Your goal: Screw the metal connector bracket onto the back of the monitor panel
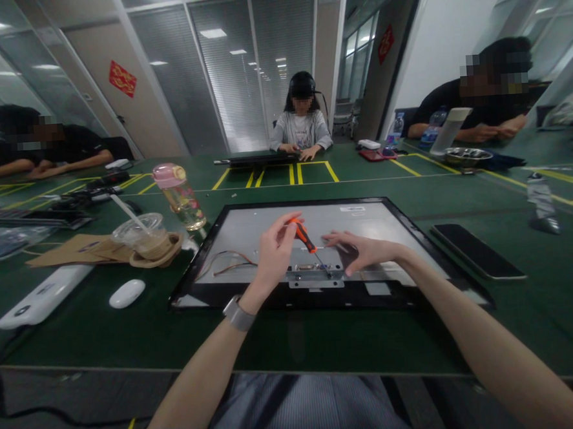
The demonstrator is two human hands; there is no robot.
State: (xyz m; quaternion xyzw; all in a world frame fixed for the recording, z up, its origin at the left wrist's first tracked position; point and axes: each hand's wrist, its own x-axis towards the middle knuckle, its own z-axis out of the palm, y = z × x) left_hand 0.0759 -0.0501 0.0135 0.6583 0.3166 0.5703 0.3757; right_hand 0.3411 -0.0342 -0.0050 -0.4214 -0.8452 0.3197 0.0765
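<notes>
In front of me a flat display panel (pixel 239 230) with a black frame lies with its grey metal back up. My left hand (pixel 275 251), with a watch on the wrist, is closed on the orange and black handle of a screwdriver (pixel 304 235). The shaft slants down to the right, its tip at a small metal bracket (pixel 314 277) with connectors near the panel's front edge. Curved over the bracket's right end, my right hand (pixel 366 251) has thumb and fingers apart. Whether its fingertips touch the panel is hard to tell. Thin wires (pixel 229 264) lie left of the bracket.
Left of the panel are a drink cup (pixel 147 236) in a cardboard holder, a pink-lidded bottle (pixel 181 195), a white oval case (pixel 127 293) and a white elongated device (pixel 44 297). A black phone (pixel 478 251) lies at right. Several people sit around the green table (pixel 294 337).
</notes>
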